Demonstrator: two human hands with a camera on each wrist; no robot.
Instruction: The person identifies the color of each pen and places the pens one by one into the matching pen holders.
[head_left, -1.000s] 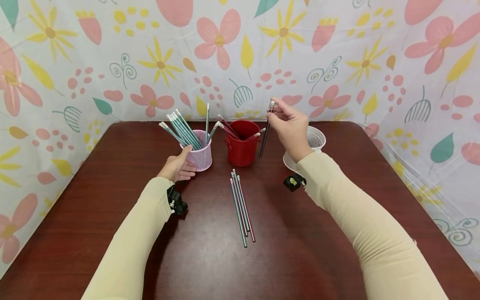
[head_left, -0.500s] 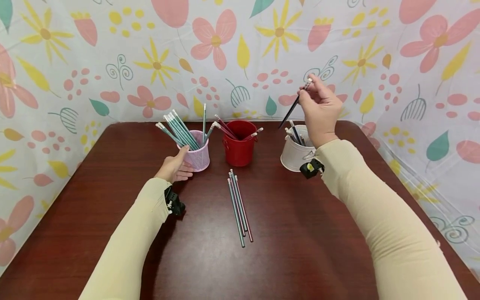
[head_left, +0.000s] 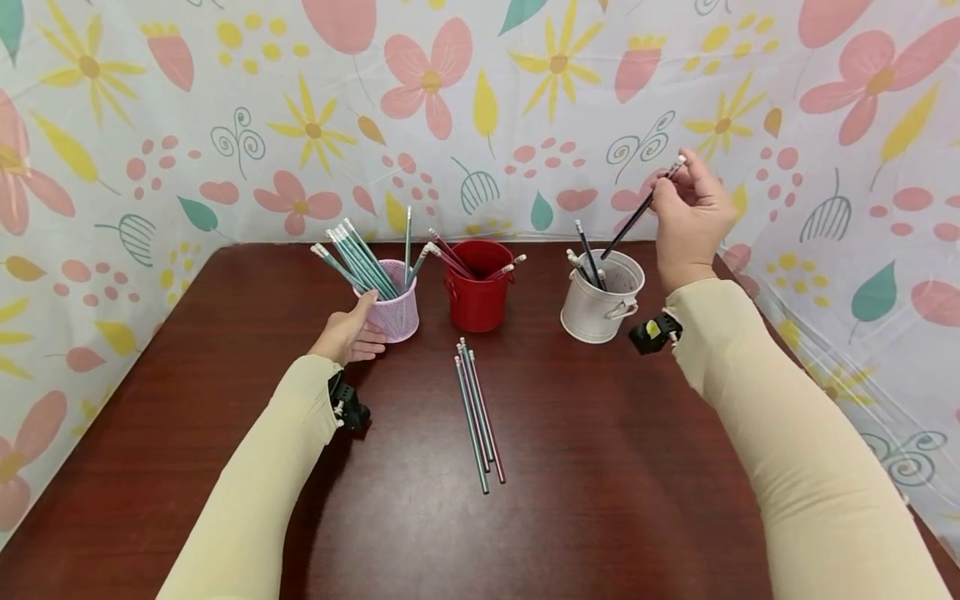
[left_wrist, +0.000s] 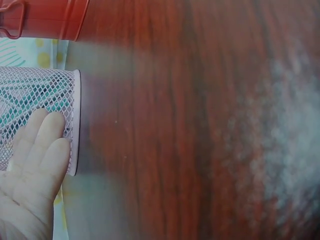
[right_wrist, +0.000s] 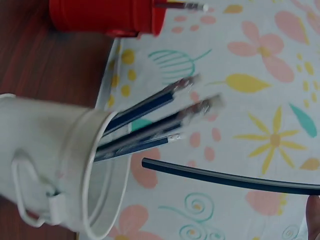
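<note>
My right hand pinches a dark blue pencil near its white eraser end, up and right of a white bucket. The pencil slants, its lower tip at the bucket's mouth in the head view. In the right wrist view that tip is just outside the rim, and several dark pencils stick out of the bucket. My left hand rests against a pink mesh cup, thumb near the rim and straight fingers along its side. Teal pencils lean in that cup.
Between the mesh cup and the white bucket stands a red bucket holding several reddish pencils. Several loose pencils, teal and reddish among them, lie on the dark wooden table. A floral cloth hangs behind.
My right hand has carried the dark blue pencil rightward from beside the red bucket to the white bucket, and the pencil has tilted. My left hand has stayed at the mesh cup.
</note>
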